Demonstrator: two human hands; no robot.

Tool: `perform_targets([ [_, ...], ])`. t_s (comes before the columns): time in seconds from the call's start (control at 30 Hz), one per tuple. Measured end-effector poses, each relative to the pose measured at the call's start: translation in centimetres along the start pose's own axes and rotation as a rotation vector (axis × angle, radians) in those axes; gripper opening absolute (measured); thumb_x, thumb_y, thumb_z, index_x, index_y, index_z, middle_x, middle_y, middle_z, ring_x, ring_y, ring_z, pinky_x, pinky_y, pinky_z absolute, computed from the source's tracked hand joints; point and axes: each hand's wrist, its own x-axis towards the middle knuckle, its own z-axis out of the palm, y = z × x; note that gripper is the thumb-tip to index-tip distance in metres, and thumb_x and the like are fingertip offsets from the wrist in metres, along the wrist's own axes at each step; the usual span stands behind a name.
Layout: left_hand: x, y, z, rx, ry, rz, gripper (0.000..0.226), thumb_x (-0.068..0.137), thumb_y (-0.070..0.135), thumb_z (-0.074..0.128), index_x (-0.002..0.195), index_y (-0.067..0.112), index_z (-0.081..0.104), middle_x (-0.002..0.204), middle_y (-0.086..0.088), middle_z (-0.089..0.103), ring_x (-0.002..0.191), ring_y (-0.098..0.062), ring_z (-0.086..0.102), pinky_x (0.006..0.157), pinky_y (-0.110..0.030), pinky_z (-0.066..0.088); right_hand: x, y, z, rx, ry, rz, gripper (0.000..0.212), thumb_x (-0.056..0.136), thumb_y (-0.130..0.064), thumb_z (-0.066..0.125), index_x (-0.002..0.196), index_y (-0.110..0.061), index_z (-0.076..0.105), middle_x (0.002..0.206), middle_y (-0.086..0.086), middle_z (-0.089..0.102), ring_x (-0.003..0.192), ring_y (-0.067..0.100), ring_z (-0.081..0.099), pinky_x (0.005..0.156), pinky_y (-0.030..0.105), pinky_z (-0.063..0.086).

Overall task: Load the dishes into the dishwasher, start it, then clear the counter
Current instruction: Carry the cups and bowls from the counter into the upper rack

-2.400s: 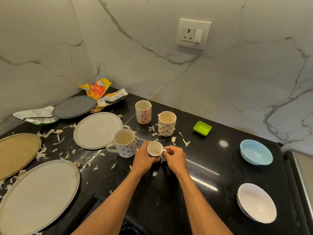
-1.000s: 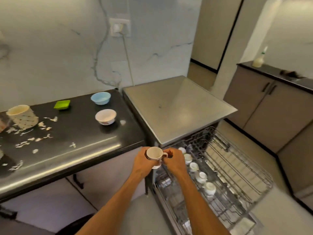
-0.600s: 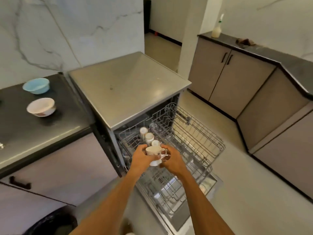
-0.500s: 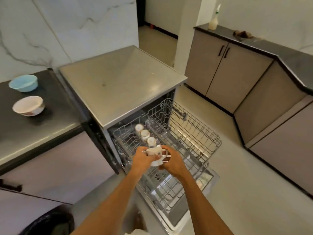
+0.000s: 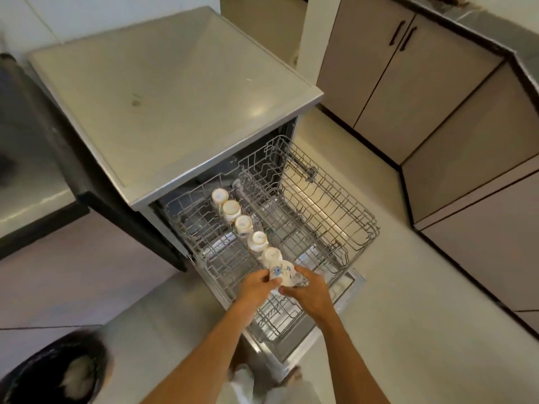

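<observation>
A small white cup with a blue flower print is tipped upside down between both hands, low over the pulled-out wire rack of the open dishwasher. My left hand grips its near side and my right hand its right side. Several small white cups stand upside down in a row down the rack's middle, and the held cup sits at the near end of that row. Whether it touches the rack is hidden by my fingers.
The lowered dishwasher door juts out below the rack toward me. A black counter runs off to the left. A black bin stands on the floor at lower left. Beige cabinets line the right wall.
I turned from the counter to the dishwasher carrying the cup. Since half a second ago the cup has been flipped upside down and lowered to the near end of the row.
</observation>
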Motion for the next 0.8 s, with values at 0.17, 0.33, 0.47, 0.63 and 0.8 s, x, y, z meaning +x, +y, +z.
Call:
perform_targets([
  [0.17,1.4,-0.7,0.0,0.018,-0.012,0.004,0.018,0.094,0.021,0.06,0.11,0.017,0.069,0.097,-0.003,0.069,0.089,-0.016,0.062,0.082,-0.031,0.051,1.4,2.1,1.4,0.028,0.029,0.079,0.097,0.041,-0.069,0.086,0.122,-0.019,0.067,0.113,0.004,0.071,0.096,0.022,0.07,0.086,0.044,0.058],
  [0.33,0.9,-0.5,0.1,0.016,-0.065,-0.013,0.025,0.093,0.027,0.062,0.117,0.023,0.063,0.104,0.008,0.067,0.104,-0.011,0.062,0.096,-0.032,0.048,0.4,0.5,1.0,0.07,0.109,0.166,0.078,0.066,-0.047,0.085,0.129,-0.009,0.06,0.121,0.008,0.067,0.099,0.029,0.069,0.09,0.05,0.055],
  [0.47,8.2,-4.1,4.1,-0.014,0.007,-0.108,0.019,0.094,0.024,0.061,0.113,0.025,0.063,0.104,0.007,0.068,0.097,-0.006,0.062,0.089,-0.026,0.05,9.2,6.9,0.5,-0.016,-0.038,0.257,0.08,0.067,-0.053,0.082,0.129,-0.007,0.06,0.12,0.011,0.068,0.104,0.031,0.068,0.093,0.051,0.054],
  [0.63,9.1,-4.4,4.5,0.039,-0.018,-0.122,0.035,0.094,0.015,0.059,0.128,0.02,0.06,0.117,-0.001,0.065,0.109,-0.015,0.059,0.089,-0.028,0.046,9.1,6.1,0.4,0.027,-0.045,0.3,0.067,0.082,-0.046,0.074,0.134,-0.008,0.056,0.125,0.013,0.066,0.106,0.028,0.067,0.096,0.047,0.052],
  [0.8,11.1,-5.3,5.2,0.034,0.004,-0.157,0.039,0.091,0.006,0.06,0.127,0.021,0.058,0.119,-0.001,0.063,0.109,-0.015,0.057,0.086,-0.027,0.043,11.8,8.4,1.0,0.008,-0.128,0.329,0.046,0.086,-0.043,0.069,0.119,-0.011,0.068,0.12,0.014,0.068,0.105,0.027,0.067,0.095,0.049,0.053],
])
